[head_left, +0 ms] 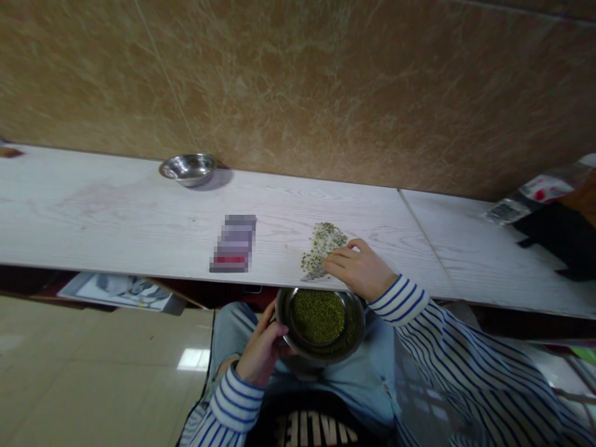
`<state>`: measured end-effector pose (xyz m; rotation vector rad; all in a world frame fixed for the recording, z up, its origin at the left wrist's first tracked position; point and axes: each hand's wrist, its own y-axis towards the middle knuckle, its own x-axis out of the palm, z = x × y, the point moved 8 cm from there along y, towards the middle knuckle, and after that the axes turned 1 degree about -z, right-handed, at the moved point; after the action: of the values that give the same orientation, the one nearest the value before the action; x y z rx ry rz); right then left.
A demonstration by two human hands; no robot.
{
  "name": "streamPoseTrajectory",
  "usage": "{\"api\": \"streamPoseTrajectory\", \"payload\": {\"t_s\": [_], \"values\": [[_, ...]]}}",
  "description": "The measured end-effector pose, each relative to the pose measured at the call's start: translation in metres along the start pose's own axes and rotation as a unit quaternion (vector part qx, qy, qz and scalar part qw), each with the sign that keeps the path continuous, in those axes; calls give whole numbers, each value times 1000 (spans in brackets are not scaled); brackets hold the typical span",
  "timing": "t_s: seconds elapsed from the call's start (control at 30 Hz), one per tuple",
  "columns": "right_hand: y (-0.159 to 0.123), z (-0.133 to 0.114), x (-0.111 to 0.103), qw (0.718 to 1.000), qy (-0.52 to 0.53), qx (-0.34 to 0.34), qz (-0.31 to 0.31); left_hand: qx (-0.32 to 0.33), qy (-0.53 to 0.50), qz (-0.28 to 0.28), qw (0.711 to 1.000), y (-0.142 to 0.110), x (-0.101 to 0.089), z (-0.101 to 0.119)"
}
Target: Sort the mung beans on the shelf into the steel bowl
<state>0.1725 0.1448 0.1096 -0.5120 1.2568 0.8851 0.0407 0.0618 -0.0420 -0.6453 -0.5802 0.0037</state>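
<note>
A metal bowl [358,335] is tilted over my lap, just under the table's front edge. Green mung beans [319,316] fill its bottom. My left hand [263,351] grips its left rim, thumb on top. On the table above it lies a loose patch of green beans mixed with white grains [325,239]. My right hand [356,267] rests over the near right part of this patch, fingers bent together. From under the fingertips a thin grey flat piece [313,274] sticks out near the edge; its exact kind is hard to make out.
Against the wall stands a second steel bowl [190,169]. A phone-like slab [233,244], blurred out, lies left of the patch. At the far right are a black item [559,239] and a clear plastic package [507,210]. An open drawer [125,292] juts out below the white tabletop [116,217].
</note>
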Motion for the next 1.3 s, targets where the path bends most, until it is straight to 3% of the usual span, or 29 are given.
{"api": "streamPoseTrajectory", "payload": {"t_s": [0.6, 0.83, 0.97, 1.3], "values": [[-17, 6, 1, 999, 23, 33, -7, 5, 11, 6, 1000, 0, 4, 1], [-41, 20, -7, 991, 65, 105, 43, 7, 11, -11, 1000, 3, 1, -2], [-52, 16, -4, 986, 99, 131, 40, 12, 6, -20, 1000, 4, 0, -2], [-29, -5, 8, 987, 118, 103, 29, 1, 6, 5, 1000, 4, -7, 0]]}}
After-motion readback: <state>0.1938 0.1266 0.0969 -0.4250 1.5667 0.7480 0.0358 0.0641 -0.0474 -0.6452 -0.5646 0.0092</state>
